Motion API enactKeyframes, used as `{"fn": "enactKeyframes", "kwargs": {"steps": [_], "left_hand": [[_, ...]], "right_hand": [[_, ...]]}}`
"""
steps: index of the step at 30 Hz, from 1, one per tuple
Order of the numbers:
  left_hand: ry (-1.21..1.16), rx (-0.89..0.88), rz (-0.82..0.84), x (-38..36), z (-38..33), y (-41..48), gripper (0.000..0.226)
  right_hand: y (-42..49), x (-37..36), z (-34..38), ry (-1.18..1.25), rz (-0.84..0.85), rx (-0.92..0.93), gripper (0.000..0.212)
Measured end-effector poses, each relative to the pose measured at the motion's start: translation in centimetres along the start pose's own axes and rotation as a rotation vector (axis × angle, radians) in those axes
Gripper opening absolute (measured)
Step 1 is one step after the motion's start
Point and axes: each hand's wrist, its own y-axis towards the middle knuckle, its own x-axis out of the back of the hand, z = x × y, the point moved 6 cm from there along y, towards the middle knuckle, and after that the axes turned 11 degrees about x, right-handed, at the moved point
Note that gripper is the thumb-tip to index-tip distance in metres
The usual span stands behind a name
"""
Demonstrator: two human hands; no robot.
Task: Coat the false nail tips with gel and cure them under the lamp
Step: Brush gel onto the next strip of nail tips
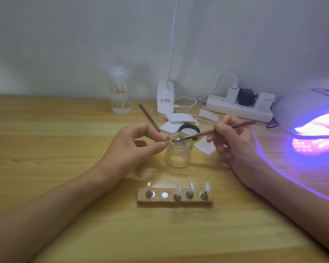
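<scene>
Pale wooden table [65, 130], white wall behind.

Left hand [139, 143]: your thumb and forefinger are pinched together on one small clear nail tip [168, 138], held just above the rim of the open glass jar [179, 152]. The other fingers are curled.

Right hand [234, 145]: clamped in a pen grip on a thin brush [215, 131]. The bristle end lies at the held nail tip, over the jar mouth. Whether the bristles touch the tip cannot be told; that spot is blurred.

Wooden block [174, 200], on your side of the jar: four mounted tips [178, 189] stand upright on pegs, one at the left end and three towards the right. The second position from the left shows a bare metal disc [164, 195].

Curing lamp [300, 111], far right: lit, throwing violet light over the table and your right forearm.

Beyond the jar: black lid [189, 128], white pads [176, 118], a second thin tool [149, 117] partly hidden by your left forefinger. Against the wall: pump bottle [120, 92] of clear liquid, white desk-light base [165, 99], power strip [237, 110] with plugs seated.
</scene>
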Motion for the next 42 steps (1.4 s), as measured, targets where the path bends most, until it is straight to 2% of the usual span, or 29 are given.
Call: {"fn": "enactKeyframes", "kwargs": {"steps": [6,11,15,19,24,29,33,37,42], "left_hand": [[-0.018,0.024,0.001,0.07,0.06,-0.01,0.013],[-0.02,0.017,0.026,-0.07,-0.02,-0.08,0.015],[-0.024,0.021,0.02,-0.03,0.05,-0.02,0.012],[-0.008,0.014,0.025,-0.03,0.14,-0.05,0.014],[0.017,0.001,0.017,0.04,0.17,-0.12,0.019],[-0.008,-0.02,0.021,-0.1,-0.04,-0.12,0.016],[-0.008,-0.025,0.015,-0.15,-0.33,-0.16,0.016],[0.003,-0.03,0.004,-0.12,-0.36,-0.17,0.016],[0.02,-0.027,-0.006,-0.04,-0.26,-0.1,0.018]], "right_hand": [[-0.03,-0.4,0.22,0.005,0.059,0.031,0.023],[0.05,0.27,0.02,0.023,-0.008,0.017,0.024],[0.0,-0.25,0.18,0.007,0.051,0.036,0.022],[0.02,0.2,-0.13,0.003,0.0,0.005,0.022],[-0.03,-0.3,0.35,0.01,0.046,0.06,0.021],[-0.01,0.33,0.11,0.001,-0.024,0.025,0.025],[-0.04,-0.29,0.36,0.008,0.048,0.058,0.022],[0.01,0.2,0.04,-0.005,-0.002,0.022,0.022],[0.0,-0.11,0.11,-0.013,0.048,0.038,0.022]]}}
